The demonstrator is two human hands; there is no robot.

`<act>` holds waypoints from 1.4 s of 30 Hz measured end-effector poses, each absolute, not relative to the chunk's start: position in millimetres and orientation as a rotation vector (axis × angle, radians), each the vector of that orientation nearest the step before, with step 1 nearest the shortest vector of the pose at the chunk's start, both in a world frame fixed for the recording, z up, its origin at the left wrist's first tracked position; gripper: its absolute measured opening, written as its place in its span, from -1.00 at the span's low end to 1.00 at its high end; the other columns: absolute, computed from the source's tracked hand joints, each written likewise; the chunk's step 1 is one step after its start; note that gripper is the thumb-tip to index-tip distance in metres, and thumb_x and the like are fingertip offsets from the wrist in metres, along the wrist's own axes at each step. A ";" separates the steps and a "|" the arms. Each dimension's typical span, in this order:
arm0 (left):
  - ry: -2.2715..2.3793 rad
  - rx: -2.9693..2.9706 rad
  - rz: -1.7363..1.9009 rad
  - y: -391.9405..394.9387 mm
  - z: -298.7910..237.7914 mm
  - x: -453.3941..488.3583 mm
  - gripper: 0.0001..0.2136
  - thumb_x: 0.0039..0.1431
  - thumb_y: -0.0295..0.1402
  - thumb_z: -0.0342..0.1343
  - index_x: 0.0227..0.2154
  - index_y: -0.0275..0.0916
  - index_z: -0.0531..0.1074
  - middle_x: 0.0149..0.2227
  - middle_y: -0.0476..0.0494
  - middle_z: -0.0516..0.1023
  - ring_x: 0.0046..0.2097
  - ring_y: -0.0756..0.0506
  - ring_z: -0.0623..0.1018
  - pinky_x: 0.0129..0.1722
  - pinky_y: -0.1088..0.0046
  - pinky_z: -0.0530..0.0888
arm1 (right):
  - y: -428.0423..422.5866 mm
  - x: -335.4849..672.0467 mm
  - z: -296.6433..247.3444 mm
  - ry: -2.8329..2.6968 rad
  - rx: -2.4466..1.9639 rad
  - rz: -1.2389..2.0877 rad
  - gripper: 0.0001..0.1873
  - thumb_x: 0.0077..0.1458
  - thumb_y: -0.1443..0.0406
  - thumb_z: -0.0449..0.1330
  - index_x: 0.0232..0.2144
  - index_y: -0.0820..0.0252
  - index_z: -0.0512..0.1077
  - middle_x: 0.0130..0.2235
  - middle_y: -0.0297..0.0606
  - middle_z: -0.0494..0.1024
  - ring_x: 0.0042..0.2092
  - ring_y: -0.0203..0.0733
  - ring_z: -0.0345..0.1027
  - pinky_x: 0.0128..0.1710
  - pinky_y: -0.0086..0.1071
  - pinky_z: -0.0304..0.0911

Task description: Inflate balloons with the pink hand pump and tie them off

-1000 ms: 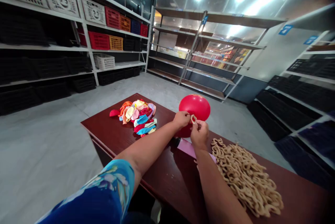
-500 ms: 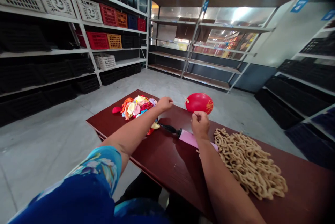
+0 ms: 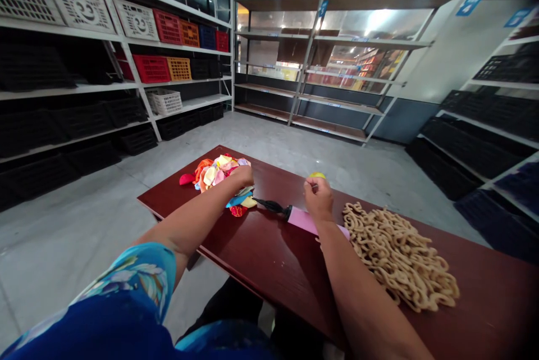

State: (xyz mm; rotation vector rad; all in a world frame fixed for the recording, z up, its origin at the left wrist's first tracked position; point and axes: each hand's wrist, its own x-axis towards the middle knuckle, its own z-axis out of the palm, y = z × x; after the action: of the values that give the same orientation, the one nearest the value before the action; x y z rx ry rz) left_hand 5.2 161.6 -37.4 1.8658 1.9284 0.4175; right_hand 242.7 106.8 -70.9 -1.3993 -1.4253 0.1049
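My left hand (image 3: 243, 175) reaches into a heap of limp, uninflated balloons (image 3: 214, 174) in many colours on the dark red table (image 3: 269, 253); its fingers are buried in the heap. My right hand (image 3: 318, 199) hovers over the table's far edge, closed in a pinch. A small yellow thing (image 3: 316, 175) shows just beyond its fingers; I cannot tell whether the hand holds it. A pink hand pump (image 3: 300, 218) with a black nozzle lies between the hands, just under my right wrist.
A big heap of beige curled clips (image 3: 400, 256) lies on the table to the right of my right arm. Metal shelving with plastic crates (image 3: 160, 68) lines the left wall, further racks (image 3: 320, 85) stand at the back, and grey concrete floor (image 3: 76, 225) surrounds the table.
The inflated red balloon, held at its neck by both hands, was let go and is out of view. My left hand moved left to the balloon heap. My right hand stayed closed.
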 end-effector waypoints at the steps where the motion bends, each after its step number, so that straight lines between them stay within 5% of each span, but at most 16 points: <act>1: 1.913 1.883 0.417 160.9 -33.5 3.5 -0.87 -0.36 -0.56 0.24 -0.72 -0.30 0.40 -0.62 -0.22 0.42 -0.30 -0.27 0.52 -0.29 0.29 0.37 | 106.6 242.4 -70.4 -1.430 -1.399 0.110 -0.84 -0.02 0.25 0.05 -0.41 0.18 0.39 -0.35 -0.25 0.44 -0.34 -0.21 0.30 -0.28 -0.31 0.23; 8: 1.819 2.083 0.511 153.3 9.5 -6.3 -0.87 -0.14 -0.43 0.11 -0.48 -0.25 0.53 -0.48 -0.14 0.53 -0.39 -0.09 0.49 -0.32 0.44 0.36 | 105.1 239.3 -68.6 -1.552 -1.315 0.169 -0.86 0.01 0.25 0.06 -0.39 0.17 0.39 -0.35 -0.27 0.44 -0.36 -0.24 0.31 -0.28 -0.32 0.26; 16: 1.590 1.886 1.112 134.5 26.0 22.7 -0.73 -0.04 -0.36 0.12 -0.22 -0.27 0.41 -0.34 -0.12 0.51 -0.41 0.01 0.48 -0.39 0.53 0.37 | 103.0 234.8 -68.9 -1.620 -1.255 0.311 -0.77 0.03 0.17 0.10 -0.29 0.15 0.42 -0.28 -0.25 0.46 -0.38 -0.27 0.34 -0.28 -0.31 0.31; 24: 1.070 1.476 1.089 122.5 -37.6 88.4 -0.89 -0.05 -0.41 0.15 -0.43 -0.28 0.34 -0.55 0.02 0.41 -0.55 0.06 0.41 -0.52 0.54 0.35 | 105.2 234.0 -72.5 -1.649 -1.201 0.493 -0.45 -0.12 0.29 0.19 0.01 0.09 0.31 -0.15 -0.22 0.49 -0.37 -0.29 0.40 -0.30 -0.32 0.36; 32: 0.835 1.299 1.223 125.2 -62.7 88.1 -0.73 -0.18 -0.32 0.29 -0.42 -0.30 0.36 -0.48 -0.01 0.45 -0.46 0.07 0.43 -0.41 0.55 0.36 | 100.3 232.0 -66.8 -1.715 -1.130 0.571 -0.63 -0.04 0.30 0.13 -0.11 0.10 0.40 -0.19 -0.26 0.54 -0.24 -0.24 0.44 -0.21 -0.31 0.37; 38: 0.716 1.219 1.097 123.8 -57.5 81.0 -0.69 -0.02 -0.15 0.18 -0.36 -0.33 0.41 -0.45 -0.12 0.49 -0.41 0.00 0.49 -0.32 0.43 0.43 | 101.0 234.6 -64.6 -1.639 -1.149 0.516 -0.78 0.03 0.22 0.11 -0.26 0.12 0.47 -0.26 -0.28 0.55 -0.25 -0.23 0.43 -0.22 -0.33 0.35; 42: 0.737 1.094 1.201 122.6 -55.0 82.3 -0.69 0.00 -0.12 0.16 -0.44 -0.33 0.38 -0.46 -0.11 0.47 -0.47 0.01 0.46 -0.50 0.51 0.37 | 100.9 237.1 -60.6 -1.583 -1.194 0.310 -0.80 0.04 0.20 0.13 -0.34 0.14 0.50 -0.28 -0.26 0.52 -0.26 -0.25 0.39 -0.24 -0.37 0.31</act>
State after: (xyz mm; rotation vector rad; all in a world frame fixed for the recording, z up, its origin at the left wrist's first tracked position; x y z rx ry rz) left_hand 82.3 122.6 -55.0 1.0943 0.7365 1.2013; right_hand 237.1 100.9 -60.6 -1.1937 -1.5831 0.3101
